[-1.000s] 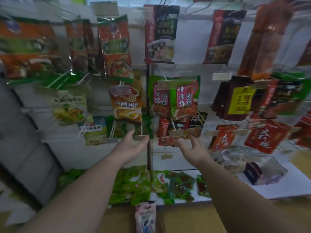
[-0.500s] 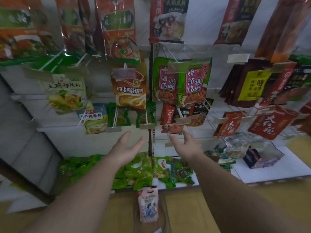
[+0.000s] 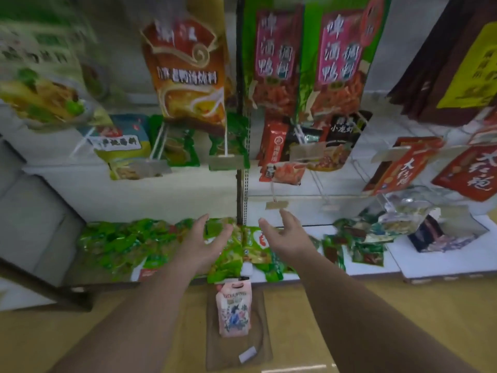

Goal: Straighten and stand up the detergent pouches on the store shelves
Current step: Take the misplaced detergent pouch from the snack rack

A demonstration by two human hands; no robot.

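A pink pouch [image 3: 233, 308] with a floral print lies on a flat brown bag [image 3: 258, 343] on the floor, just in front of the bottom shelf. My left hand [image 3: 203, 244] reaches forward over green packets [image 3: 118, 243] heaped on the bottom shelf, fingers spread and holding nothing. My right hand [image 3: 286, 235] is stretched out beside it, palm turned inward, fingers relaxed and empty. Both hands hover above and beyond the pink pouch, not touching it.
Sauce and seasoning packets hang on pegs above: an orange packet [image 3: 188, 74], green-and-pink packets [image 3: 341, 60], red packets [image 3: 398, 170]. A vertical shelf post [image 3: 240, 168] runs between my hands. A dark open box [image 3: 441, 235] sits on the white bottom shelf [image 3: 376, 270] at right.
The view has tipped down and closer to the shelves. Both hands have dropped from peg-tag height to the bottom shelf, staying empty. The pink pouch on the floor shows more fully.
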